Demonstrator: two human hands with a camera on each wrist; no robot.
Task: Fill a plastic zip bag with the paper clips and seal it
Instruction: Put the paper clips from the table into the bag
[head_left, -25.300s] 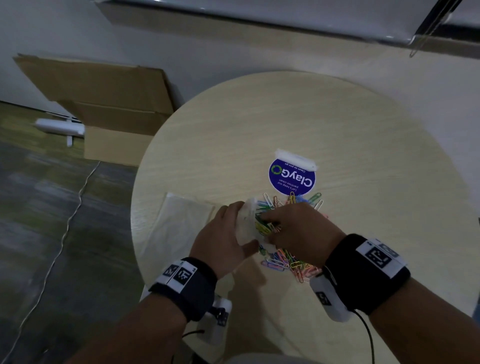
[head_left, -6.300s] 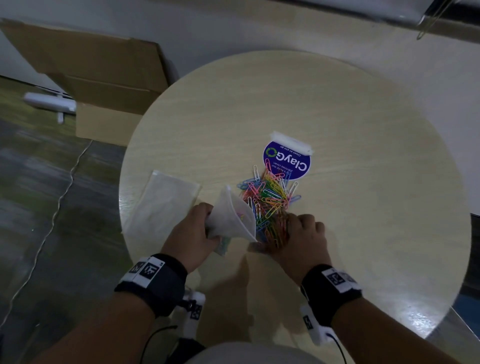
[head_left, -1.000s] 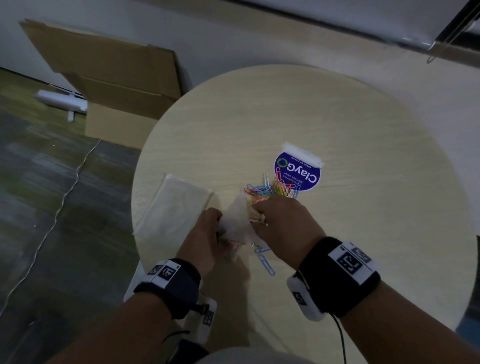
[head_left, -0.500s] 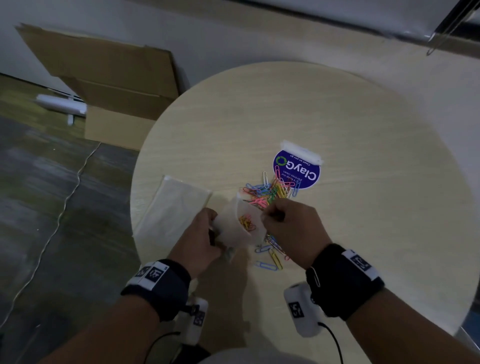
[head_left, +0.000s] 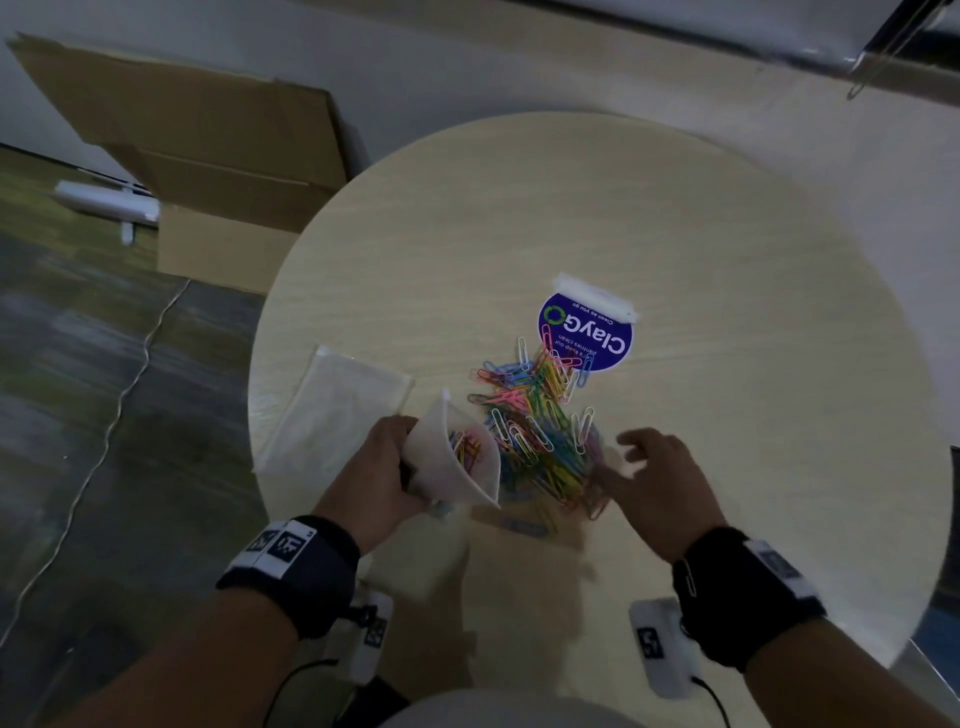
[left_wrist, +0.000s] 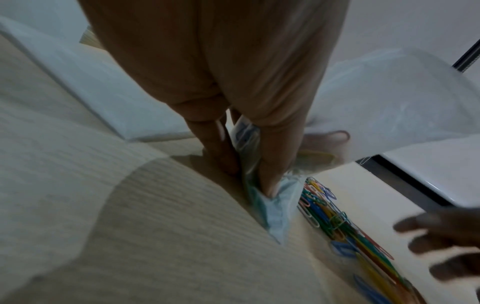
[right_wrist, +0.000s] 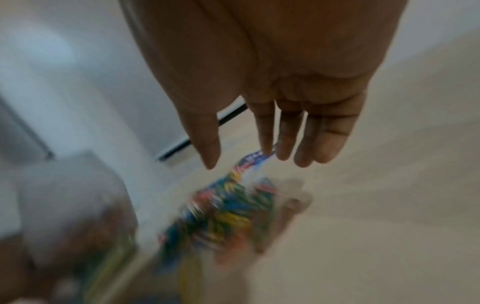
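My left hand (head_left: 382, 475) grips a clear zip bag (head_left: 457, 462) near the table's front left, mouth held wide and facing right; some coloured clips lie inside it. In the left wrist view my fingers (left_wrist: 272, 164) pinch the crumpled plastic of the zip bag (left_wrist: 389, 98). A heap of coloured paper clips (head_left: 540, 431) lies just right of the bag's mouth. My right hand (head_left: 649, 478) hovers at the heap's right edge, fingers spread and holding nothing. The right wrist view is blurred: straight fingers (right_wrist: 285, 139) above the paper clips (right_wrist: 226, 209).
A round light wooden table (head_left: 727, 260) carries a blue round "ClayGo" sign (head_left: 587, 332) behind the heap and a stack of flat spare bags (head_left: 337, 410) at the left edge. A cardboard box (head_left: 208, 171) stands on the floor beyond the left side.
My right hand has left the bag's mouth, moved right and opened beside the heap. The bag's mouth now stands wider, with clips inside it.
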